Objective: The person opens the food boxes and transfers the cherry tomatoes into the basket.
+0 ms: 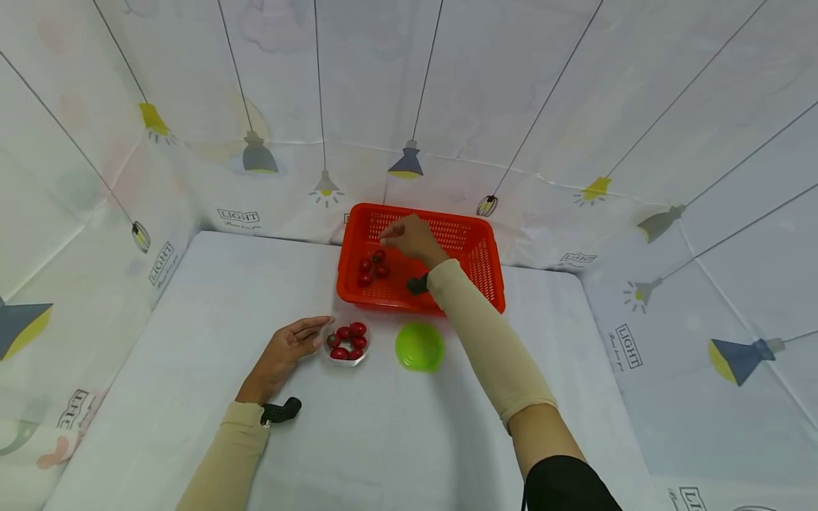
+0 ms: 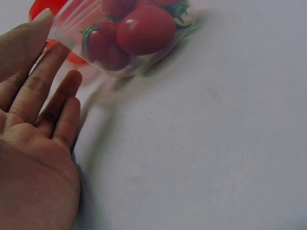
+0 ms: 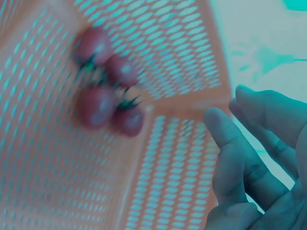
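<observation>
Head view: tomatoes (image 1: 381, 270) in red basket (image 1: 383, 304), left of and closer to wearer than right hand (image 1: 415, 240), the nearer one; its fingers loosely bent, empty. Left hand (image 1: 290, 349) pinches clear cup's (image 1: 346, 363) rim.

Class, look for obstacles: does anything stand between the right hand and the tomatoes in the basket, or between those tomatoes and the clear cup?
Nothing visible separates the right hand over the basket from its tomatoes. Between those tomatoes and the cup stands the basket's near wall, so they probably need lifting over.
</observation>
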Demonstrator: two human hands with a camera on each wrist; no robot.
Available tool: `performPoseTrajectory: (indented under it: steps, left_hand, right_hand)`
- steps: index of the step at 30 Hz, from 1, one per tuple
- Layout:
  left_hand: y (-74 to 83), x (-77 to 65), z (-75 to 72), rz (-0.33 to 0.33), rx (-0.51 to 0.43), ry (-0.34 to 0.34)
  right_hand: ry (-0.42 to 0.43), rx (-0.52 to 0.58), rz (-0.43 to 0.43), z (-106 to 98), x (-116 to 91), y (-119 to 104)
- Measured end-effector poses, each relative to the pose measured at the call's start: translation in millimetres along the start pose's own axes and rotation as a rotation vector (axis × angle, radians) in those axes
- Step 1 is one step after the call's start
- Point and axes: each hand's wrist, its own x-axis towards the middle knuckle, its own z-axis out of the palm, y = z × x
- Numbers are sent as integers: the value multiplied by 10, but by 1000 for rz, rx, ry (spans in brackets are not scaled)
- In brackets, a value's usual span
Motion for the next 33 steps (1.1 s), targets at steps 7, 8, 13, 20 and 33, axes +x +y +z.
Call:
performPoseTrajectory:
  steps: [7,8,13,20,33]
  left_hand:
    - [-22,-2,-16,0,2,-11]
    - [-23,-1,-18,1,1,-11]
    - [-18,10,-31,9,8,-22]
    - [-2,39,-15,9,54,-43]
    - [-8,34,-4,15,73,-55]
  right_hand:
    - [76,111,-80,3,-275,-148]
    - [84,118,-101,10,-329,-166]
    - [132,102,-206,74,-598,-239]
    - [203,85,-280,210,-908,-255]
    - [348,58,-346,636,-1395,-72]
